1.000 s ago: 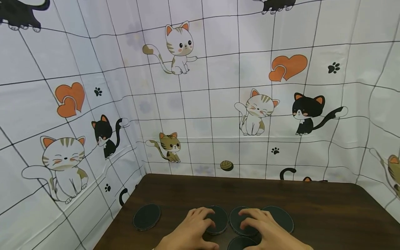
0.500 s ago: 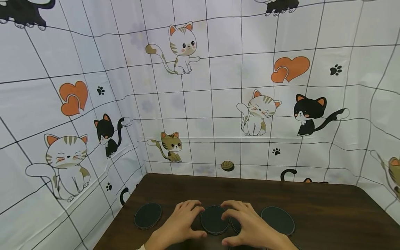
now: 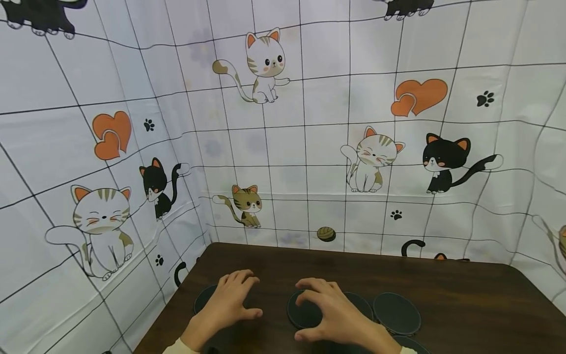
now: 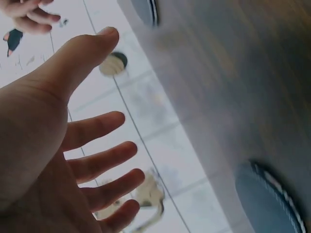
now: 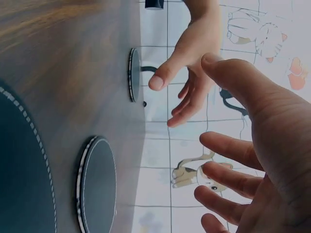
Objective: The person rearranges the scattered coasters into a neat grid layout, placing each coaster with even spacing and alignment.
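Both hands are spread with bent, relaxed fingers and hold nothing. In the head view my left hand (image 3: 227,302) hovers at the table's left side, overlapping a dark round coaster (image 3: 203,297) with a stitched rim. My right hand (image 3: 329,309) hangs over the middle, its fingers in front of a second coaster (image 3: 298,314). Behind that hand a third coaster (image 3: 360,305) partly shows, and a fully visible coaster (image 3: 397,313) lies to its right. From the right wrist, bare space shows between the right palm and a stitched coaster (image 5: 99,189) on the tabletop.
The dark brown wooden table (image 3: 477,305) has rounded far corners. A white curtain (image 3: 283,147) with printed cats, hearts and grid lines hangs behind it and along the left. Another coaster (image 3: 413,344) is cut off by the bottom edge of the head view.
Both hands have risen from low over the middle coasters and moved left; the left hand went further, toward the left coaster, so the gap between them widened. The head view has shifted slightly.
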A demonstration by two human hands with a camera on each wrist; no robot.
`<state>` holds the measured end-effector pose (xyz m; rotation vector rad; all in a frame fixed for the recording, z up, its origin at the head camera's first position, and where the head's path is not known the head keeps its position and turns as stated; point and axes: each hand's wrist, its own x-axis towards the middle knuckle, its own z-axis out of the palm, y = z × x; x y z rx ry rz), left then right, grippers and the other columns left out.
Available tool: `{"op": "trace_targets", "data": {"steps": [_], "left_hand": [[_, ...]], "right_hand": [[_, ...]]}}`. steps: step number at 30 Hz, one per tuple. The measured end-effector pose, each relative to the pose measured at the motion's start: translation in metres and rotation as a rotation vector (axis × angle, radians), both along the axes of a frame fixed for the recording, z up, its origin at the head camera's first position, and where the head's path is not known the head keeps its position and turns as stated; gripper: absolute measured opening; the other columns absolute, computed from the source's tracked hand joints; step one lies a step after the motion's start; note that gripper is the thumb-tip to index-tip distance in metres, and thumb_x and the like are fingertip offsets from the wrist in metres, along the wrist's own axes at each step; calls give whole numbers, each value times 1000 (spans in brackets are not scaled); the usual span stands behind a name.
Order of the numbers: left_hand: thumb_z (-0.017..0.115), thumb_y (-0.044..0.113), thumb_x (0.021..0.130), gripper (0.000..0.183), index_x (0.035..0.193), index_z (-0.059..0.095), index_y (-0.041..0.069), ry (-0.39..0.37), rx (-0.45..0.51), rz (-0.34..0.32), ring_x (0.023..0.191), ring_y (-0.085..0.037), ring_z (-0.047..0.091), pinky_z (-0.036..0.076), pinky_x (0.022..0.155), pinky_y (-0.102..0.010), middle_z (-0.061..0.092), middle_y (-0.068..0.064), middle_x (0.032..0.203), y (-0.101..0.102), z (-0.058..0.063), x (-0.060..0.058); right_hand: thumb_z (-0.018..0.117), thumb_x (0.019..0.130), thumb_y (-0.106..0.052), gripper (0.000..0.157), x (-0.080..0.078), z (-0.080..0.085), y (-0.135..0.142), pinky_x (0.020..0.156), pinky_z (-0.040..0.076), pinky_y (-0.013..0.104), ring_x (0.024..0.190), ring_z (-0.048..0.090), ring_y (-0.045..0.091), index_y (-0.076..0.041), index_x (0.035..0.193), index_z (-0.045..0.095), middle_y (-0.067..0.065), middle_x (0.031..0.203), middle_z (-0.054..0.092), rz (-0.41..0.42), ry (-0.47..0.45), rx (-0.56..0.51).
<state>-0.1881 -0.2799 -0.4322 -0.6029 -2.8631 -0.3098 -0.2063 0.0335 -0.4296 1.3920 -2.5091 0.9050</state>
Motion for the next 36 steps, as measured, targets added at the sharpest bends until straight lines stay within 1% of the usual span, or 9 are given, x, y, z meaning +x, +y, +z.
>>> {"op": "trace_targets", "data": {"steps": [8,13,19,21,25,28,31,34,36], "left_hand": [[90,46,76,70,128,63,7,-81,-33,52,123,-47,48,35,95,-71,51,-19,135,-33,14,2],[91,48,73,79,133,60,7,-157,-35,41,123,-48,48,35,94,-72,50,-20,137,-51,13,-6],[94,47,69,91,140,54,6,-333,-14,135,128,-53,42,30,98,-74,45,-24,143,-80,4,-8],[93,50,69,95,142,52,5,-373,-6,155,129,-54,41,28,98,-76,43,-25,144,-90,0,-9],[91,60,66,102,142,51,6,-386,34,173,128,-55,40,26,98,-78,42,-26,144,-114,-23,-20],[90,68,61,110,141,51,4,-379,27,220,127,-55,41,28,97,-77,44,-26,141,-129,-36,-26],[88,71,60,115,141,51,-2,-414,-25,287,126,-55,42,30,98,-75,44,-28,140,-133,-33,-23],[88,67,65,110,136,53,-9,-465,-85,325,125,-57,42,31,97,-75,45,-32,137,-129,-19,-18],[89,62,68,101,131,56,-10,-474,-111,329,124,-57,43,33,97,-74,46,-32,135,-125,-9,-16]], "right_hand": [[72,83,-68,50,1,0,-11,102,35,57,134,43,21,-30,114,67,-1,147,47,-8,-26,20],[70,81,-72,56,2,4,-16,103,34,56,133,43,21,-29,116,67,-4,147,47,-27,-22,29],[69,81,-73,60,4,7,-32,102,34,55,132,45,20,-27,119,67,-3,146,48,-12,-15,25],[70,81,-73,60,4,7,-38,102,34,55,132,45,20,-27,120,67,-3,146,48,-3,-22,22],[72,81,-71,58,4,6,-50,103,34,55,132,45,20,-28,119,67,-5,146,47,-3,-26,25],[75,81,-67,55,3,4,-61,103,34,54,131,46,19,-27,118,68,-5,145,48,3,-21,24],[77,82,-64,52,2,4,-71,103,34,55,131,47,19,-28,117,68,-4,144,49,17,-24,29],[77,83,-64,50,0,5,-77,103,34,55,131,46,19,-28,117,67,-5,145,49,29,-28,39],[76,83,-64,50,-1,6,-79,104,34,55,131,46,18,-28,117,67,-6,145,48,33,-32,46]]}}
